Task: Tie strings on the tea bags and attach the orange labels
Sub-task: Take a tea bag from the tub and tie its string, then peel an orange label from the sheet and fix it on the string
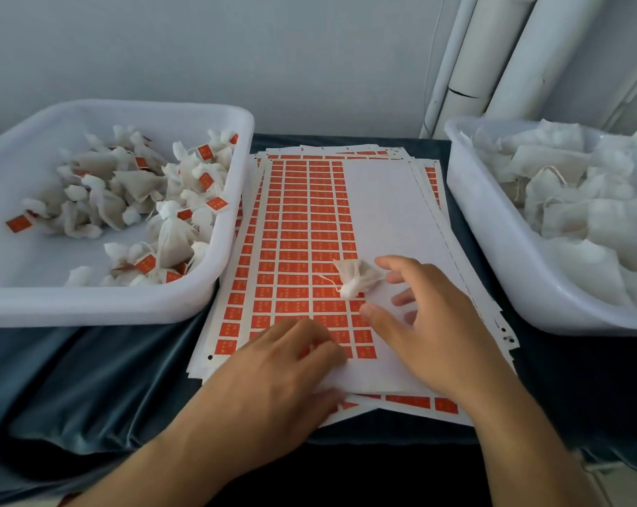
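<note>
head view: a person's two bare hands over a stack of label sheets on a dark cloth
label sheet [302, 228]: top of the stack, between the two tubs; rows of orange labels fill its left part, its right part is bare white backing
tea bag [357, 278]: tied, lying on the sheet at the edge of the orange rows, gathered neck toward the camera, a short string [328, 281] trailing to its left
right hand [427, 323]: just beside the bag on its near right, fingers spread and loosely bent, holding nothing; thumb tip close to the bag's neck, whether it touches cannot be told
left hand [284, 371]: palm down on the near end of the sheet, fingers bent over the lowest orange rows; what the fingertips do under the hand is hidden
left tub [119, 305]: white, holds tied bags with orange labels attached, heaped toward its right side
right tub [492, 258]: white, piled with flat untied white bags
backdrop: pale wall, white pipes [492, 56] at upper right
</note>
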